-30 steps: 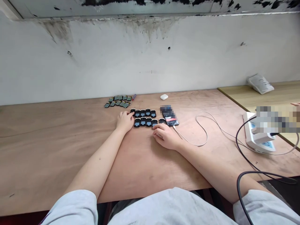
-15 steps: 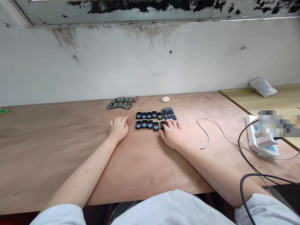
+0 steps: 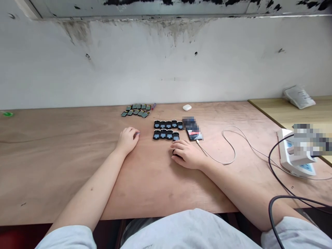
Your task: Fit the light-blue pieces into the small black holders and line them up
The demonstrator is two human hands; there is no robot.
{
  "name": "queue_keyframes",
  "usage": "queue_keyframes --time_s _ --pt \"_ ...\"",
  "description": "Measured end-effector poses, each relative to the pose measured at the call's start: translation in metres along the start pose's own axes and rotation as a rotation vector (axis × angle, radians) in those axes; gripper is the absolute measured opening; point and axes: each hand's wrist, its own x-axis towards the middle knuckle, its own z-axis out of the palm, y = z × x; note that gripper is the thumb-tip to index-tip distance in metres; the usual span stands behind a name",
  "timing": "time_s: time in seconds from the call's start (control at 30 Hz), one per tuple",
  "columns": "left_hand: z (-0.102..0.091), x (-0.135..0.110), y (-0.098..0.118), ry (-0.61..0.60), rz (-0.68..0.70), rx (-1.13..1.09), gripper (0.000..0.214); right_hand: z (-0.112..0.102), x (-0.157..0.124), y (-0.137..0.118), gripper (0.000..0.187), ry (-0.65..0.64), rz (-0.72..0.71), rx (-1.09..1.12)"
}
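Note:
My right hand (image 3: 187, 154) is closed on a small black casing (image 3: 174, 152), mostly hidden under the fingers, just in front of two rows of similar pieces. These black casings (image 3: 163, 134) have grey-blue, screen-like faces and lie flat on the wooden table. My left hand (image 3: 127, 141) rests on the table to the left of the rows, its fingers curled. A tiny bluish bit shows at its fingertips, too small to name. Behind it lie two rows of flat grey-green pieces (image 3: 136, 112) with dark edges.
A phone (image 3: 194, 134) with a white cable (image 3: 228, 162) lies right of the rows. Farther back are a white rounded case (image 3: 187, 107) and a thin purple-handled tool (image 3: 154, 106). A white power strip (image 3: 294, 154) with plugs and a black cable (image 3: 271, 162) stand at right.
My right hand has drawn the end casing from the front row towards me, uncovering the phone's lower part. My left hand has shifted slightly, its fingers more curled. The camera view has moved a little.

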Motion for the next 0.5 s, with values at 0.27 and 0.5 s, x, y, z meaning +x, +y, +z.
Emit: queue_keyframes --time_s 0.27,0.5 --pt "0.001 -0.017 0.055 0.067 0.109 -0.412 0.026 -0.003 0.0 -0.001 0.035 -0.104 0.028 0.057" --pt "0.004 -0.033 0.105 -0.203 0.26 -0.589 0.034 0.002 -0.001 0.002 0.044 -0.109 0.042 0.034"
